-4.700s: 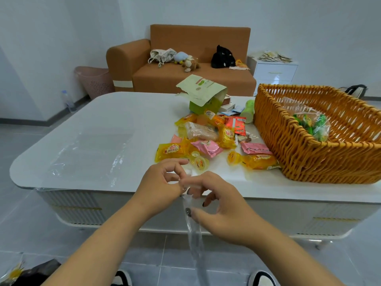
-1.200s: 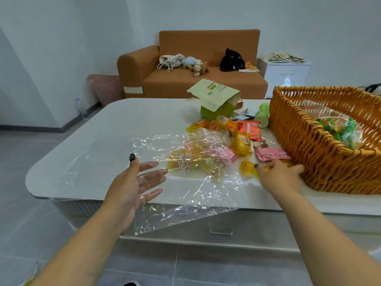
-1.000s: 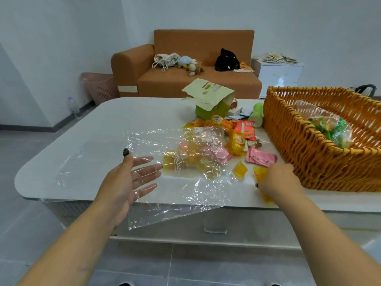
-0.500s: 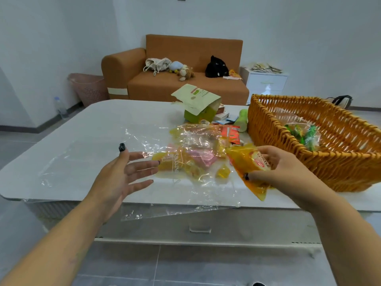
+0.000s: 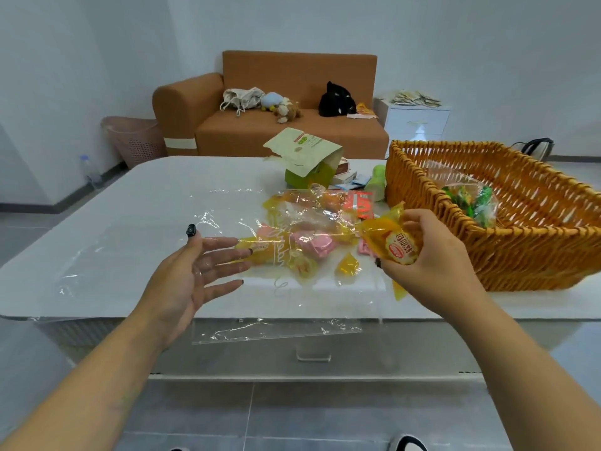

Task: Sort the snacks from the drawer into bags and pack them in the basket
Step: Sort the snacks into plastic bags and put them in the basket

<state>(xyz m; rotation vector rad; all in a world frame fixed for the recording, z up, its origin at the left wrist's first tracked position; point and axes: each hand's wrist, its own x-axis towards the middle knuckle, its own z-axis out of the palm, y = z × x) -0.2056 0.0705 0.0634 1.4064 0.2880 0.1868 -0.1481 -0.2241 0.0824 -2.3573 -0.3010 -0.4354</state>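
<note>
My right hand (image 5: 432,258) grips a yellow snack packet (image 5: 390,242) above the table's front edge, beside the wicker basket (image 5: 533,255). My left hand (image 5: 192,271) has its fingers spread inside the mouth of a clear plastic bag (image 5: 276,255), which hangs open in front of the table. Behind the bag lies a pile of yellow, pink and red snacks (image 5: 312,236) on the white table (image 5: 136,196). A filled clear bag of green snacks (image 5: 468,200) sits in the basket.
A green snack box with a raised flap (image 5: 309,164) stands behind the pile, with a green bottle (image 5: 377,183) next to it. Another clear sheet (image 5: 91,271) lies on the table's left. A brown sofa (image 5: 270,109), pink bin (image 5: 133,141) and white cabinet (image 5: 416,122) stand beyond.
My right hand picked a yellow packet off the table and lifted it toward the bag's mouth. My left hand went from pinching the folded bag to holding it open with spread fingers.
</note>
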